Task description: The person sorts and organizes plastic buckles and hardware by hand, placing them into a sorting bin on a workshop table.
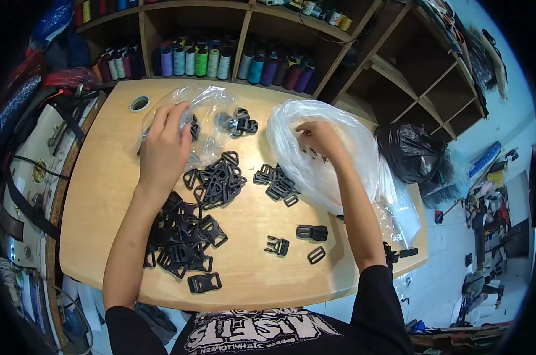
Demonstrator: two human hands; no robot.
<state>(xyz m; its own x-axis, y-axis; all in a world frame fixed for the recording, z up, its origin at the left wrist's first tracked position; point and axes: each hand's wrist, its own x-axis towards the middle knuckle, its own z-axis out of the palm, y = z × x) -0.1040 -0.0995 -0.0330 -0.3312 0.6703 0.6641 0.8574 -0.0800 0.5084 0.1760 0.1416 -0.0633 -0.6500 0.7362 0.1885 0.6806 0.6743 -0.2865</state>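
My left hand (166,139) curls its fingers over a clear plastic bag (212,148) at the table's back left, with black plastic pieces in and beside it. Inside the mouth of a white translucent bag (362,157) is my right hand (321,139), fingers bent together; whatever they pinch is hidden. Small dark bits show below that hand. Between the bags lie a pile of black triangular rings (218,182) and a smaller heap of black strap slides (277,182). Black side-release buckles (185,236) are heaped by my left forearm.
Nearer the front edge of the wooden table (244,269) lie a loose buckle half (277,245), a single slide (316,255) and another black fitting (311,232). A tape roll (139,104) sits back left. Shelves of thread spools (202,62) stand behind; a black bag (413,151) is at right.
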